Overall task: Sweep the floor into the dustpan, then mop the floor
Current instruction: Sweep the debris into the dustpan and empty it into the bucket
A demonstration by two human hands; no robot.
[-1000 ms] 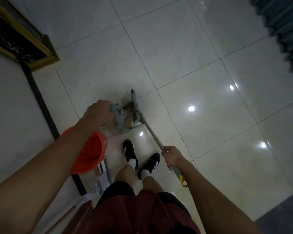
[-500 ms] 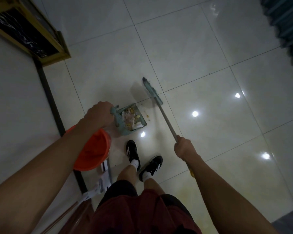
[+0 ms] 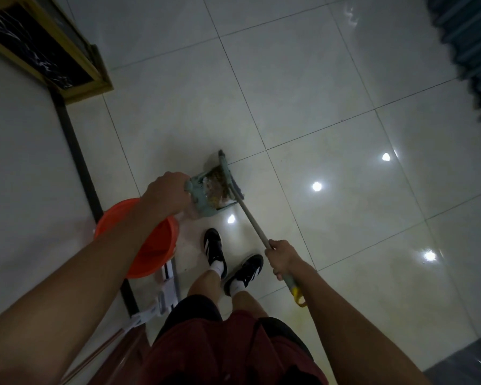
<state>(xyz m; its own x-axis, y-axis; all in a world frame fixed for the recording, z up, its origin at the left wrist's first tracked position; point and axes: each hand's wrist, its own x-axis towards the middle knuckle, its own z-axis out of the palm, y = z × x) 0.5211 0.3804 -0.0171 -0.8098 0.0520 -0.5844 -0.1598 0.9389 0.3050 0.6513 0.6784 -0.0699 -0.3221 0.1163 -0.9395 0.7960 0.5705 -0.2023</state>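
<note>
A pale green dustpan [image 3: 202, 202] sits on the white tiled floor [image 3: 331, 190] in front of my feet, holding brownish debris [image 3: 218, 187]. My left hand [image 3: 165, 194] grips its upright handle. The green broom head [image 3: 225, 169] rests at the dustpan's mouth, over the debris. Its long stick [image 3: 254, 223] runs back to my right hand [image 3: 282, 258], which grips the shaft near the top. A yellow loop [image 3: 299, 297] hangs at the stick's end below my right wrist.
An orange bucket [image 3: 153, 245] stands to the left under my left forearm. A white flat mop head [image 3: 164, 300] with a wooden pole lies at lower left by a dark floor strip. A gold-framed dark panel [image 3: 39, 51] lies upper left; a dark curtain [image 3: 472, 45] hangs upper right.
The broom head was swung out onto the floor beyond the dustpan, then pulled back to its mouth. My right hand drew back toward me. The left hand kept hold of the dustpan.
</note>
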